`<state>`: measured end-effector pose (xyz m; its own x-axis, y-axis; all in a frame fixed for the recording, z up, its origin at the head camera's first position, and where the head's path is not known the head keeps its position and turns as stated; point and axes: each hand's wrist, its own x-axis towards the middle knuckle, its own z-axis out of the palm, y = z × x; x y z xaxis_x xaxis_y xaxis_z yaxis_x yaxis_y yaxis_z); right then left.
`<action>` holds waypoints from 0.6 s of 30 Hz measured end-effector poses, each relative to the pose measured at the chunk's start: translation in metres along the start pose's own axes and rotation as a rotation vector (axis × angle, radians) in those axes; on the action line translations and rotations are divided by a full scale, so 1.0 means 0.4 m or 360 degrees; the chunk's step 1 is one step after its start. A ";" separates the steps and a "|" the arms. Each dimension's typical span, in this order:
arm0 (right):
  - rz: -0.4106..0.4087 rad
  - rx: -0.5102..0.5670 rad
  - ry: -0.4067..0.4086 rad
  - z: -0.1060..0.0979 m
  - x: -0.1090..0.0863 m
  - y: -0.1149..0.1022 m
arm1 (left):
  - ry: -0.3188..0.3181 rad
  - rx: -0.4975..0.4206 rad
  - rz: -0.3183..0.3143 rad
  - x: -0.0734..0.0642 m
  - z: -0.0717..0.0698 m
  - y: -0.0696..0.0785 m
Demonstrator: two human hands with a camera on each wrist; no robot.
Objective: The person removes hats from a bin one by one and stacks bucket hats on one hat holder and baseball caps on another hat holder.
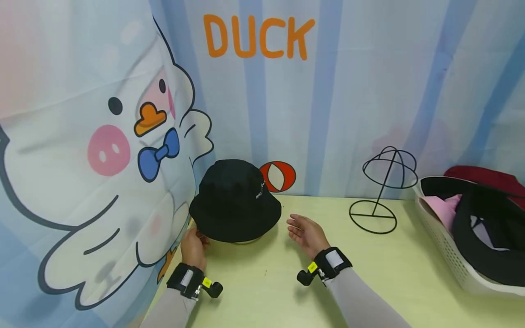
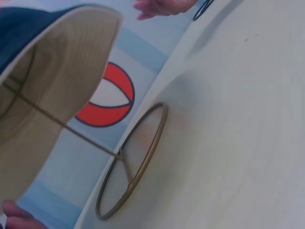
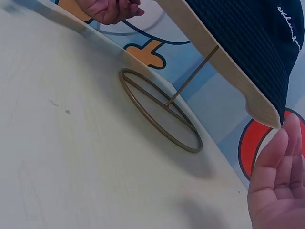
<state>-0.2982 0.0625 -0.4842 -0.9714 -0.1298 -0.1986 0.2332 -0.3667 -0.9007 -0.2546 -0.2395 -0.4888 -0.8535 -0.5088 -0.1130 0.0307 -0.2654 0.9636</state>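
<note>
A black bucket hat (image 1: 235,200) with small white lettering and a cream lining sits on a wire hat stand (image 2: 155,143), whose pole and ring base show below the brim in both wrist views. My left hand (image 1: 194,248) is at the brim's left edge, its fingers loosely bent and partly hidden by the hat in the head view; whether they touch it I cannot tell. To the right of the hat, my right hand (image 1: 307,234) is held up with fingers extended, a small gap from the brim in the head view.
A second black wire hat stand (image 1: 379,191), bare, stands at the back right of the pale yellow table (image 1: 262,291). Beside it, a white basket (image 1: 440,255) holds black, pink and dark red hats. A duck-printed curtain (image 1: 361,91) hangs behind and along the left.
</note>
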 end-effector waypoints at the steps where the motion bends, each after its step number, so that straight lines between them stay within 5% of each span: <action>1: 0.0003 0.0000 -0.0006 -0.004 -0.003 -0.002 | -0.0018 -0.0008 -0.0002 -0.007 0.002 -0.001; 8: -0.0020 -0.0041 -0.0094 -0.024 -0.033 -0.024 | -0.0148 -0.0044 -0.0054 -0.056 0.015 -0.004; 18: -0.0094 -0.0132 -0.0223 -0.039 -0.088 -0.057 | -0.0468 0.0176 -0.0213 -0.150 0.055 -0.022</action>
<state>-0.2702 0.0896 -0.4626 -0.9664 -0.2394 -0.0938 0.1657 -0.3007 -0.9392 -0.2151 -0.1889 -0.4851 -0.9601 -0.2132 -0.1808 -0.1344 -0.2153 0.9673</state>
